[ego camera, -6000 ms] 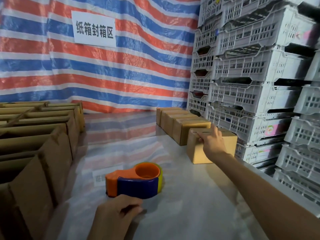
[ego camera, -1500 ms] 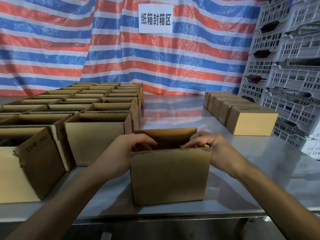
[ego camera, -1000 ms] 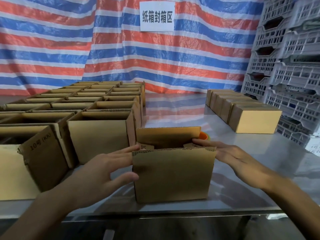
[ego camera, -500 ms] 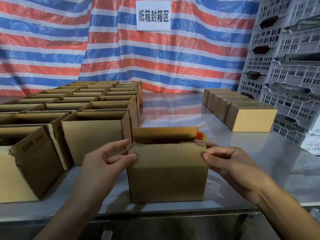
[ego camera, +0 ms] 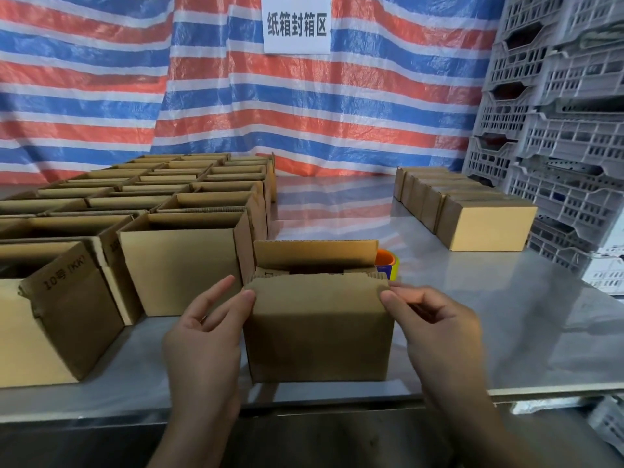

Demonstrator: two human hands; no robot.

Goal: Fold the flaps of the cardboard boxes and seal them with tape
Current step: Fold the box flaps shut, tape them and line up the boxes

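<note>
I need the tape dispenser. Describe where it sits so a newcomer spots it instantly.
On the steel table, find the box standing alone at the front edge, far flap upright. Peeking out behind its right rear corner is the tape dispenser, the only orange, blue and yellow plastic thing among brown cardboard.

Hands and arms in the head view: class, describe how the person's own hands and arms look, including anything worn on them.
The left hand and right hand are bare, with no gloves. No rings show on the fingers, and no watch or bracelet on either wrist. The forearms are uncovered as far as the frame shows, with no sleeve in sight.
</note>
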